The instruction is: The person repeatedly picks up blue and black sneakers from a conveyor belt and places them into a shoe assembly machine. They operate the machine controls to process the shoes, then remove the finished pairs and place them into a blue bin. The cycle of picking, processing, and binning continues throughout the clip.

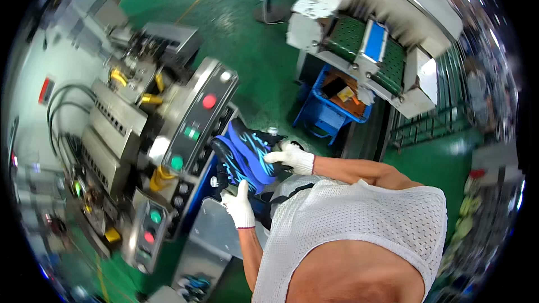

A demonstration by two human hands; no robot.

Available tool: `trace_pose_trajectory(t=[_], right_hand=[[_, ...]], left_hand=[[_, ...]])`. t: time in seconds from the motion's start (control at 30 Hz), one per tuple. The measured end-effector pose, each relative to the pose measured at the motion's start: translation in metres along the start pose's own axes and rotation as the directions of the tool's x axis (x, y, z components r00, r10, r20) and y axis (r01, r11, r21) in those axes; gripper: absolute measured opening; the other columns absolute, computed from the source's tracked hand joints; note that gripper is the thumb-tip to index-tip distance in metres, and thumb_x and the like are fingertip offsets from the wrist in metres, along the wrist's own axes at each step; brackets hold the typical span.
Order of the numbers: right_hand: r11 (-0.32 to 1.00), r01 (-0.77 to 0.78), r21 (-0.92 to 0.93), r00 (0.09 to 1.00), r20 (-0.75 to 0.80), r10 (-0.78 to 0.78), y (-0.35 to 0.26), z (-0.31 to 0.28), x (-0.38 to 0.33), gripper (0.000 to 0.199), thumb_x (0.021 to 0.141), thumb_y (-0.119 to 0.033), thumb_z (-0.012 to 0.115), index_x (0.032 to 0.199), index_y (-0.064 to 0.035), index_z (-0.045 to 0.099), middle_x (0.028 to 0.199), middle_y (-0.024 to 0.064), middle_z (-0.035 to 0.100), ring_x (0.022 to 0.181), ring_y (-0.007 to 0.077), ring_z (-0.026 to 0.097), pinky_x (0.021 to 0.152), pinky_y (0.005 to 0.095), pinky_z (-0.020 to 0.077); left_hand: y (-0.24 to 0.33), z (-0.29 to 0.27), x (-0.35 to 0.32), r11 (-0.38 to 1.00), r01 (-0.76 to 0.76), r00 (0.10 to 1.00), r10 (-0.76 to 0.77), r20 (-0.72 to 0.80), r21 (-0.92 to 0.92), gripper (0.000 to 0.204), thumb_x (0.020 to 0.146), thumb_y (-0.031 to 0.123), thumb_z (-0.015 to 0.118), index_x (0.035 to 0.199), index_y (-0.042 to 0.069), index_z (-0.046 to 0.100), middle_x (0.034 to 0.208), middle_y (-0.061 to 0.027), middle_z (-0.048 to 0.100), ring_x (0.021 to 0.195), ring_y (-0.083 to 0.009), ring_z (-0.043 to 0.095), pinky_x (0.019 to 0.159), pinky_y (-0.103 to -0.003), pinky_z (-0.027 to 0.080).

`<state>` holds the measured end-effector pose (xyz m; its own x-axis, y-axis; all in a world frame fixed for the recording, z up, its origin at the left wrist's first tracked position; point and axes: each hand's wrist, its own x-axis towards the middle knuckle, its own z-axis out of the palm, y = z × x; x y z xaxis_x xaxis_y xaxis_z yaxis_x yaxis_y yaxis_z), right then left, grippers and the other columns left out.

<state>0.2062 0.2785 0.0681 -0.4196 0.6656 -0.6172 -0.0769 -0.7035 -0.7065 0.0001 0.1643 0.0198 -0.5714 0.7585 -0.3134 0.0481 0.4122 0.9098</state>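
Observation:
Two blue-and-black shoe uppers with light blue streaks lie side by side between my hands, in front of the machine's panel. My left hand [238, 205], in a white knit glove, grips the near end of the left shoe upper [226, 160], thumb raised along its edge. My right hand [291, 158], gloved the same way, is closed on the side of the right shoe upper [255, 141]. The fingers under both uppers are hidden.
At left stands a metal machine with a control panel [196, 118] and a second button box [147, 230]. A grey tray [210, 230] sits beside my left forearm. Ahead right are a blue crate [323, 120] and a conveyor machine with green perforated pads [345, 37]. A pole stand [268, 11] stands beyond.

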Motion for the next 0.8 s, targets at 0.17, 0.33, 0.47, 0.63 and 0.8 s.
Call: trace_pose_trajectory(t=[0.17, 0.33, 0.47, 0.63, 0.8], right_hand=[[0.806, 0.393, 0.443, 0.91, -0.314, -0.271, -0.032, -0.114, -0.055, 0.047, 0.08, -0.01, 0.079, 0.124, -0.0092, 0.062, 0.121, 0.0098, 0.063, 0.107, 0.0221, 0.064, 0.091, 0.0354, 0.0544], [0.669, 0.415, -0.617, 0.319, -0.589, -0.742, -0.058, -0.235, -0.096, 0.043, 0.088, -0.022, 0.073, 0.121, 0.003, 0.064, 0.106, 0.0114, 0.066, 0.101, 0.0254, 0.065, 0.088, 0.0389, 0.0543], [0.915, 0.112, -0.388, 0.121, -0.908, -0.4, -0.141, -0.319, -0.133, 0.067, 0.085, -0.035, 0.077, 0.134, 0.0065, 0.056, 0.13, 0.0248, 0.064, 0.118, 0.0356, 0.064, 0.101, 0.0419, 0.0491], [0.841, -0.188, -0.508, -0.126, -0.836, -0.534, -0.169, -0.462, -0.073, 0.092, 0.09, -0.057, 0.063, 0.153, 0.004, 0.037, 0.147, 0.0298, 0.051, 0.137, 0.0423, 0.049, 0.115, 0.0466, 0.0371], [0.863, -0.261, -0.432, 0.075, -0.901, -0.428, -0.239, -0.488, -0.061, 0.075, 0.091, -0.052, 0.06, 0.147, -0.0024, 0.051, 0.138, 0.0282, 0.059, 0.132, 0.0399, 0.056, 0.11, 0.0457, 0.0433]], left_hand=[[0.085, 0.131, 0.025, 0.967, -0.151, 0.93, 0.068, 0.361, 0.205, 0.063, 0.082, 0.021, 0.083, 0.132, -0.006, 0.057, 0.115, -0.012, 0.065, 0.1, -0.0188, 0.058, 0.09, -0.033, 0.048], [0.195, 0.282, 0.051, 0.912, -0.407, 0.665, 0.336, 0.667, -0.053, 0.072, 0.08, 0.026, 0.083, 0.136, -0.007, 0.053, 0.125, -0.017, 0.065, 0.111, -0.024, 0.062, 0.097, -0.037, 0.05], [0.271, 0.437, 0.055, 0.706, -0.707, 0.546, 0.511, 0.664, 0.038, 0.074, 0.079, 0.032, 0.081, 0.137, -0.003, 0.052, 0.124, -0.0226, 0.067, 0.112, -0.0321, 0.065, 0.098, -0.043, 0.05], [0.286, 0.601, 0.073, 0.579, -0.815, 0.415, 0.563, 0.715, 0.017, 0.069, 0.081, 0.036, 0.071, 0.136, -0.002, 0.052, 0.127, -0.0283, 0.064, 0.118, -0.0419, 0.063, 0.097, -0.05, 0.049], [0.277, 0.628, 0.107, 0.615, -0.786, 0.443, 0.496, 0.747, 0.058, 0.047, 0.085, 0.041, 0.06, 0.1, -0.002, 0.07, 0.099, -0.0279, 0.07, 0.095, -0.0406, 0.069, 0.089, -0.049, 0.054]])
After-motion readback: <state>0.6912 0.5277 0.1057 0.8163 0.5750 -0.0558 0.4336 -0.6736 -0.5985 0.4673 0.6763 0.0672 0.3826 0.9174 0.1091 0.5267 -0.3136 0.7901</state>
